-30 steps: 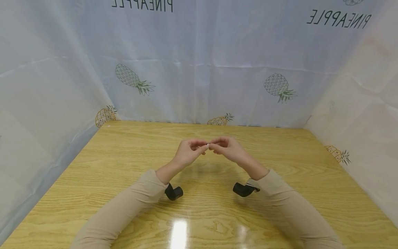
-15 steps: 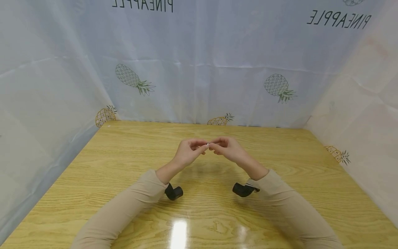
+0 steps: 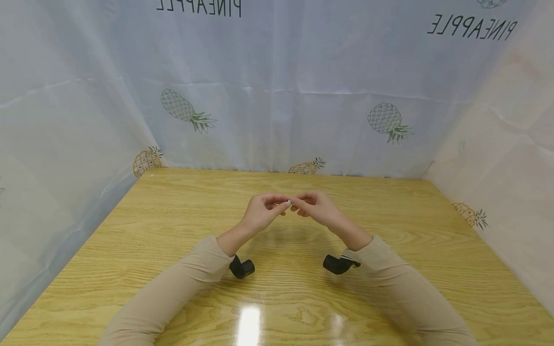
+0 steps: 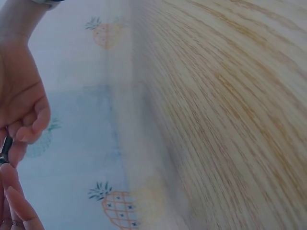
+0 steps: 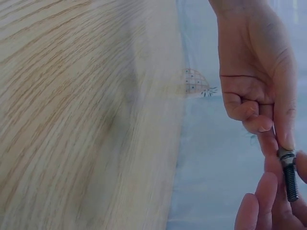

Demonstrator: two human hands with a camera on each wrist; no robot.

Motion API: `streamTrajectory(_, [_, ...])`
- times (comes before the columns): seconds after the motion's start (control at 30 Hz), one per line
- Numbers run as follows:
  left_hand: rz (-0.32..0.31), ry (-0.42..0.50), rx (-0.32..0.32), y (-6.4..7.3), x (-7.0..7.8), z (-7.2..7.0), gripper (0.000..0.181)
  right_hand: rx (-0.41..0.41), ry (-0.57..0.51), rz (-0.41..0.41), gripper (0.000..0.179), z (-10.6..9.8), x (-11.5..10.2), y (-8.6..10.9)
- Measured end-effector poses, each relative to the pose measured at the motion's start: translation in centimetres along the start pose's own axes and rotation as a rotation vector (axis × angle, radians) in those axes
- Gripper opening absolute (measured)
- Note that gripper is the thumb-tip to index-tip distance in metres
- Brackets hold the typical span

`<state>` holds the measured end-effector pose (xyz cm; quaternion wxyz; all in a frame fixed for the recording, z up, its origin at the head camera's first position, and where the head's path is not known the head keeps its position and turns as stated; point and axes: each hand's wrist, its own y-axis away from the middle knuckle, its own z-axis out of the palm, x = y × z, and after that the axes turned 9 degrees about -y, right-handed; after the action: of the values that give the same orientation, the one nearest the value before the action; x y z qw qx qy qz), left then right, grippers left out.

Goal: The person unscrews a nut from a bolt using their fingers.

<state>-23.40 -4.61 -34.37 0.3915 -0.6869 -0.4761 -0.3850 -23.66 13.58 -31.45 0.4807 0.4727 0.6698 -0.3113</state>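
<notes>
A small dark bolt (image 5: pixel 290 179) with a threaded shank and a silvery collar near one end is held between the two hands above the table. My left hand (image 3: pixel 259 211) pinches its collar end; in the right wrist view that left thumb presses against the collar, with the shank pointing away from it. From the other side, my right hand (image 3: pixel 318 207) brings its thumb and fingers round the bolt, the right thumb tip close by the collar. In the left wrist view, a dark end of the bolt (image 4: pixel 6 146) shows between both sets of fingertips.
A glossy wood-grain table (image 3: pixel 182 202) spreads beneath both hands. White cloth (image 3: pixel 277 120) printed with pineapples hangs at the back and along both sides. Black wrist mounts (image 3: pixel 242 267) stick out below each sleeve.
My right thumb and fingertips have shifted slightly at the bolt. The left hand and both forearms stay nearly where they were.
</notes>
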Motion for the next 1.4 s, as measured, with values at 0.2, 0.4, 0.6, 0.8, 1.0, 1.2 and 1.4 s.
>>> streamTrajectory(0.2, [-0.002,0.008,-0.001,-0.01,0.02,-0.04,0.025,0.010,-0.004,-0.064,0.036,-0.07,0.10,0.08])
streamTrajectory(0.4, [0.004,-0.009,-0.006,0.11,-0.08,-0.05,0.027,0.003,0.002,-0.009,0.036,-0.13,0.13,0.01])
streamTrajectory(0.6, [0.004,-0.014,0.002,0.10,-0.17,-0.04,0.026,0.020,-0.001,-0.034,0.031,-0.13,0.24,-0.05])
streamTrajectory(0.8, [-0.002,-0.007,-0.001,0.03,-0.10,-0.03,0.026,-0.006,-0.012,-0.031,0.038,-0.23,0.19,-0.03])
streamTrajectory(1.0, [-0.017,-0.011,0.000,0.04,-0.12,-0.01,0.025,-0.021,-0.017,0.016,0.034,-0.16,0.12,-0.06])
streamTrajectory(1.2, [-0.003,-0.004,0.002,0.10,-0.21,-0.01,0.026,0.012,-0.012,-0.020,0.035,-0.06,0.18,-0.03])
streamTrajectory(1.4, [0.001,-0.006,0.001,0.12,-0.14,0.00,0.025,-0.023,-0.041,0.027,0.039,-0.25,0.17,-0.12])
